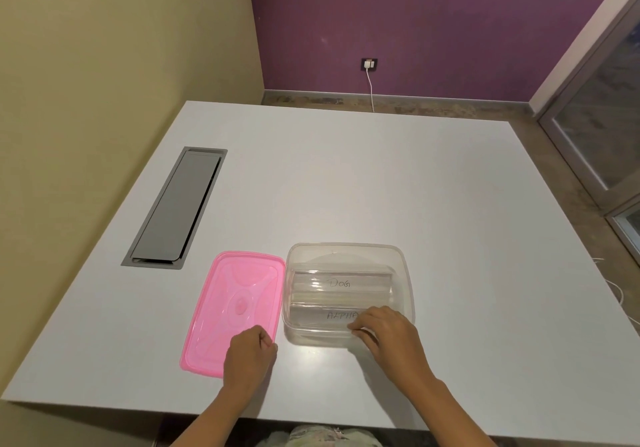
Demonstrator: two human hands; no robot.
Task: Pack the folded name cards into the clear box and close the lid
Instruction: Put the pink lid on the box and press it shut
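Resting curled on the flat pink plastic lid (231, 308), left hand (250, 353) grips nothing clearly. Right hand (384, 334) pinches the clear rectangular plastic box (401, 259) at its near rim; white folded name cards (341, 284) lie inside. Risk: upright cards could jam the lid.

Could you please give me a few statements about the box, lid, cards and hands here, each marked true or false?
1. The pink lid lies on the table beside the clear box. True.
2. The box is empty. False: it holds name cards, one reading DOG.
3. The right hand is at the box's near edge. True.
4. The left hand is inside the box. False: it rests at the lid's near corner.
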